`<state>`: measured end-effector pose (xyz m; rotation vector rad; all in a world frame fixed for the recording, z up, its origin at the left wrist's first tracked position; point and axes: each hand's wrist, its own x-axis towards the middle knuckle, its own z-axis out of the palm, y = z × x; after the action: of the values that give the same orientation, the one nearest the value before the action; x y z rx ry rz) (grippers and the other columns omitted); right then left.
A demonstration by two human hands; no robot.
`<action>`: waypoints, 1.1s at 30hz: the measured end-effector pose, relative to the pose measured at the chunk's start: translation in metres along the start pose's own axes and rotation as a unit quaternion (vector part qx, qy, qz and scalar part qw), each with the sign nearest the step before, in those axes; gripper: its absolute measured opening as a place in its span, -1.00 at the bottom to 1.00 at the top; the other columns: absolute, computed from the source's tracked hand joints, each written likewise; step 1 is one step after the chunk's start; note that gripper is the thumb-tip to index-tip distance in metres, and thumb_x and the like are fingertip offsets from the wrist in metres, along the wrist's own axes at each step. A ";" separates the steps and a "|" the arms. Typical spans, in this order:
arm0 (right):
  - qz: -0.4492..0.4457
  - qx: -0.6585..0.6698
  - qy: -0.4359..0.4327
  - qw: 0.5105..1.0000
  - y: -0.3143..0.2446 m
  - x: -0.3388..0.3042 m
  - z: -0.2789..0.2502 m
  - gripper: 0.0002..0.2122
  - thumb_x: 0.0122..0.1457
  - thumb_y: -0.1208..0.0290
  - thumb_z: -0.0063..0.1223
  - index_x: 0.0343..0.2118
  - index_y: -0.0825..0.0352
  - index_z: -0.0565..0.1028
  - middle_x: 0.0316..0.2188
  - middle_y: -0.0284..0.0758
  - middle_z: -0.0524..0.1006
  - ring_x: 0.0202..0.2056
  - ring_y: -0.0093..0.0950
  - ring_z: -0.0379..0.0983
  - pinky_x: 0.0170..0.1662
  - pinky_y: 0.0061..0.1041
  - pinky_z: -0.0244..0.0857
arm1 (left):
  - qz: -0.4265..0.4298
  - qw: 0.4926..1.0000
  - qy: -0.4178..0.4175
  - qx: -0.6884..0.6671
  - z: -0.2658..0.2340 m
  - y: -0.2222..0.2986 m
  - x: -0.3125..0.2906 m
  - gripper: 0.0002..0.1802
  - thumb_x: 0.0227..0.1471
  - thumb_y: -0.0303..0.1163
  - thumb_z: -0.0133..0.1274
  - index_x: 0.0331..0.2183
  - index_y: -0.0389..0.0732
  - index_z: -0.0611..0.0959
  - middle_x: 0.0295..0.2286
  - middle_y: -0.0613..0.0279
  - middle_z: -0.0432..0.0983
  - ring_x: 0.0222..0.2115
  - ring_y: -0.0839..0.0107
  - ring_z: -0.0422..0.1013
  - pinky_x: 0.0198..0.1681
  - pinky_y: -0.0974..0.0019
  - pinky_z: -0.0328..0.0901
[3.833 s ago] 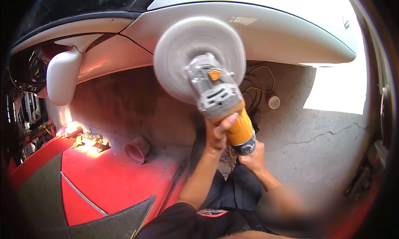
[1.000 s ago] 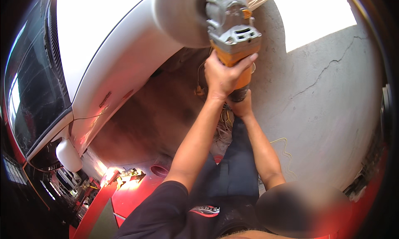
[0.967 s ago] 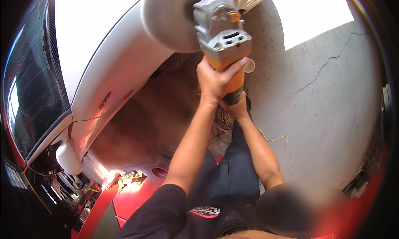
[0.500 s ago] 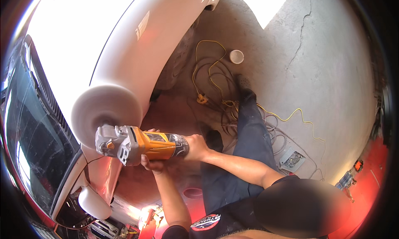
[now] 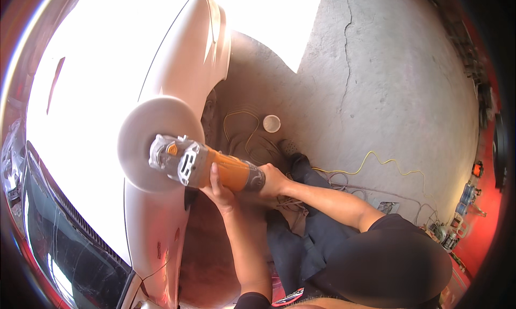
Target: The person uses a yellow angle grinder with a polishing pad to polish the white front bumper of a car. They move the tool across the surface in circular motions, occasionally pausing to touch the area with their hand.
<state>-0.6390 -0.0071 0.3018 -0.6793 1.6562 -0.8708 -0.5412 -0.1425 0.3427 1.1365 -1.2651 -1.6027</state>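
Note:
An orange angle polisher [image 5: 231, 172] with a grey metal head lies across my two hands. Its large round pad [image 5: 156, 113] is blurred by spin and sits against the pale fender [image 5: 177, 67] of a car, over the seam beside the overexposed hood. Behind the metal head, my left hand [image 5: 217, 191] supports the orange body, with a finger up along its near side. My right hand [image 5: 275, 180] wraps around the dark rear end of the tool. The palms and some fingers are hidden by the tool.
At the lower left is the car's windshield [image 5: 70, 228]. A white cup-like container [image 5: 271, 123] stands on the concrete floor near my shoe [image 5: 290, 148]. A yellow cord [image 5: 371, 156] and hoses trail around my legs. Tools [image 5: 467, 196] line the red area at far right.
The polisher and both hands have shifted right and slightly up in the picture, as the view itself turned. The pad now lies farther forward along the fender. Both hands keep their hold.

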 end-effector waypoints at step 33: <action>0.064 0.193 0.064 0.977 -0.031 0.149 -0.247 -0.90 -0.11 0.55 0.20 -0.60 0.34 0.46 -0.67 -0.37 0.46 -0.66 -0.55 0.35 -0.57 -0.48 0.21 | -0.160 0.954 0.038 0.253 0.294 0.013 0.202 0.09 -0.38 0.36 0.38 -0.05 -0.45 0.67 -0.06 -0.12 0.62 -0.04 0.05 0.53 0.10 0.12 0.34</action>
<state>-0.9144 -0.0943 0.2798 -0.2501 1.5606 -1.1209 -0.8804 -0.2529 0.3507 1.7796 -1.5497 -1.4747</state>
